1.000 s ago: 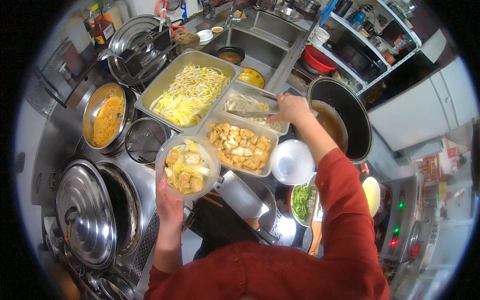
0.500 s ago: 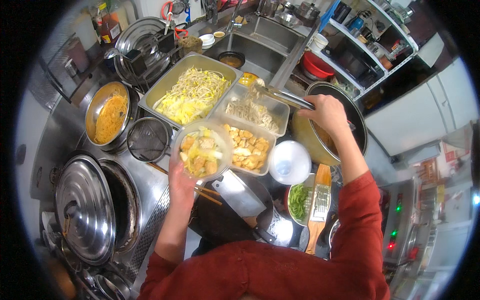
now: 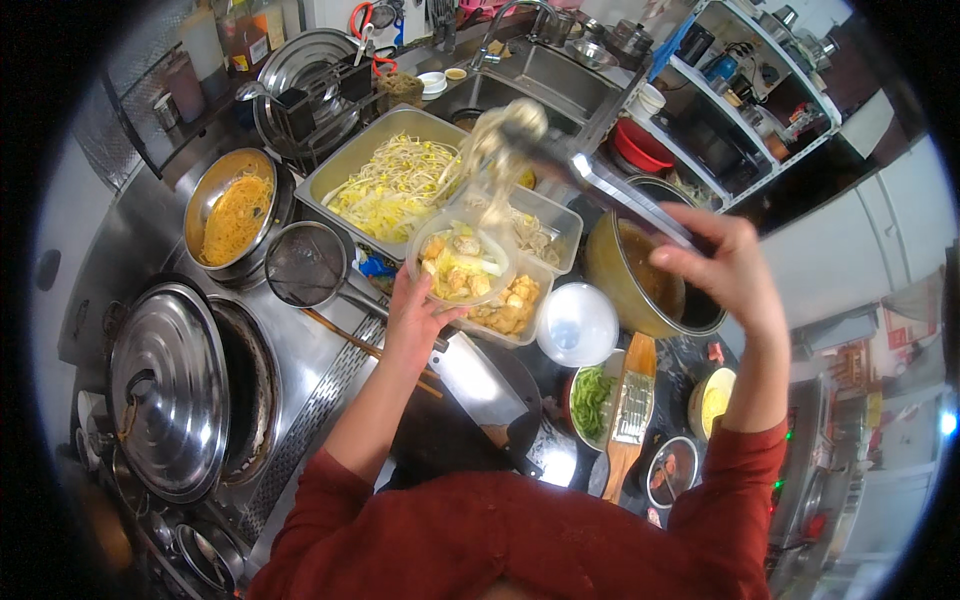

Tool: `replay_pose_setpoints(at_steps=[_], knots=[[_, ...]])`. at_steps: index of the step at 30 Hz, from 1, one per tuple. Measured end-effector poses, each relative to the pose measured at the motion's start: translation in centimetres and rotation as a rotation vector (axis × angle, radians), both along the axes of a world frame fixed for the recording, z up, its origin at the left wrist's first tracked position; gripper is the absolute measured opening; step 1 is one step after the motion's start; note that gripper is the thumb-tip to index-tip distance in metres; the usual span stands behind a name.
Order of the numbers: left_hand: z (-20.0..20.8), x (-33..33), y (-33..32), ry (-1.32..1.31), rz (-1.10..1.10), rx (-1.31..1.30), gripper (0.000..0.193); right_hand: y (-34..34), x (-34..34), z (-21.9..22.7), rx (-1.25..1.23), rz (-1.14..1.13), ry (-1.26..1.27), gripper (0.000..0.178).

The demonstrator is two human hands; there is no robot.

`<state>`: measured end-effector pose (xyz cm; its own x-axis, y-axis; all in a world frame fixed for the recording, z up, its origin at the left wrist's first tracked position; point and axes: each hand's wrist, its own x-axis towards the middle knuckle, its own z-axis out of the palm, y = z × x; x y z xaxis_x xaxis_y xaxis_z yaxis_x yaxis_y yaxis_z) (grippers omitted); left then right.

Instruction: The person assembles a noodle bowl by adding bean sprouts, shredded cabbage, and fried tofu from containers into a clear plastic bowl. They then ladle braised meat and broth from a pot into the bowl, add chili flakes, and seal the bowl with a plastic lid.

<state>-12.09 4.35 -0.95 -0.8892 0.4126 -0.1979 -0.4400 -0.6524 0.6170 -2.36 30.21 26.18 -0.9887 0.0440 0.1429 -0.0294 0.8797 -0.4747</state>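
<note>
My left hand [image 3: 412, 325] is closed around a clear plastic bowl [image 3: 508, 268] holding cabbage and golden fried chunks. My right hand [image 3: 728, 262] grips metal tongs [image 3: 625, 190], blurred by motion. A clump of pale, noodle-like strips [image 3: 497, 140] hangs from the tongs' tips above the bowl; its lower ends reach toward the bowl's contents. Behind the bowl sits a plastic tub with more pale strips [image 3: 535, 238], partly hidden. Golden fried chunks [image 3: 512, 305] fill the nearer tub. A steel tray [image 3: 322, 195] with bean sprouts and cabbage stands at the far left of these.
A deep pot [image 3: 615, 275] stands right of the tubs, near a white bowl [image 3: 578, 328]. Closer to me lie a cleaver [image 3: 478, 378] and a wooden-handled grater [image 3: 632, 405] over a bowl of green slices. Leftward are a strainer [image 3: 305, 265], a noodle pan [image 3: 200, 195] and a big lid [image 3: 170, 390].
The tongs lifted the strips from the tub and moved left, over the bowl. My left hand brought the bowl right and upward to meet them. The whole view has shifted slightly.
</note>
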Motion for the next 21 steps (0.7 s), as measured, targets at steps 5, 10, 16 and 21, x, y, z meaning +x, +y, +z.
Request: replay_pose_setpoints(at_steps=[5, 10, 16, 21], knots=[[0.4, 0.5, -0.9, 0.081, 0.042, -0.026, 0.056, -1.5, -0.3, -3.4, 0.438, -0.02, -0.083, 0.052], [0.9, 0.6, -2.2, 0.119, 0.045, -0.055, 0.059, -2.0, -0.7, -3.9, 0.47, 0.021, -0.139, 0.053], [0.8, 0.9, -1.7, 0.095, 0.014, -0.058, 0.056, -5.0, -2.4, -4.6, 0.615, 0.132, -0.111, 0.052], [0.7, -0.1, -1.9, 0.03, 0.05, -0.107, 0.05, -4.1, -2.6, -2.6, 0.6, 0.242, -0.096, 0.056]])
